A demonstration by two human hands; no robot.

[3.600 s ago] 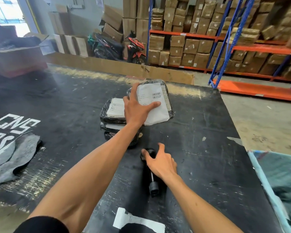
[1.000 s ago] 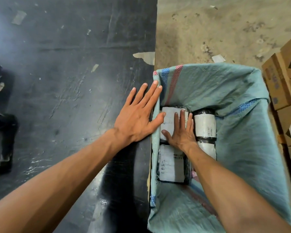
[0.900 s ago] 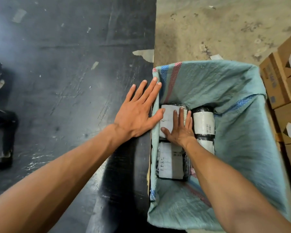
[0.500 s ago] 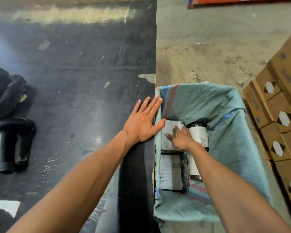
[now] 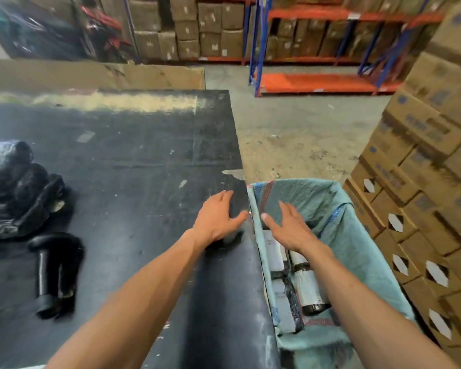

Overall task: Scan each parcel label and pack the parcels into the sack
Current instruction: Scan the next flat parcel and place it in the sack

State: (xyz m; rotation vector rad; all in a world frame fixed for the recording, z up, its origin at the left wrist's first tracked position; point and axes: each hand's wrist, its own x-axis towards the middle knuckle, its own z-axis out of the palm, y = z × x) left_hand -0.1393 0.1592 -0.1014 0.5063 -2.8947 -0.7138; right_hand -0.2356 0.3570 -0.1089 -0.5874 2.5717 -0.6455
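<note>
Parcels [image 5: 298, 283] lay in sack [image 5: 357, 235] lower right, long axes running up-frame, white labels up, text unreadable, left hand [image 5: 216, 217] & right hand [image 5: 288, 226] apart, fingers loose, holding nothing.

Blurred and partly hidden from my view

My right hand [image 5: 290, 227] covers the parcels [image 5: 301, 286] in the sack [image 5: 357, 235]; their labels blur unreadably.

Both bare forearms reached forward, side by side. The left hand [image 5: 215, 219] was held palm down, fingers loosely spread and relaxed, thumb pointing toward the other hand, and gripped nothing. Just beside it, thumbs nearly meeting, the right hand [image 5: 290, 227] was likewise slack, its fingers extended ahead and slightly apart, wrist straight with the forearm, and held nothing either.
</note>
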